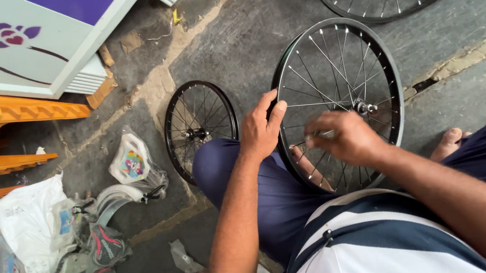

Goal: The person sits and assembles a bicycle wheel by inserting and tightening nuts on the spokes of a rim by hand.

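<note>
A black bicycle wheel [388, 69] with silver spokes stands upright against my knee. My left hand [260, 130] grips its rim at the left edge. My right hand [344, 138] is inside the wheel, fingers pinched on a spoke just below the silver hub [364, 107]. My legs in dark blue trousers lie under the wheel, and a bare foot [449, 141] shows at the right.
A smaller black wheel [176, 110] lies on the stone floor to the left. Two more wheels [385, 4] rest at the top. Plastic-wrapped parts, mudguards and bags [85, 229] are heaped at lower left. Orange furniture [9, 111] and a painted panel [27, 50] stand at upper left.
</note>
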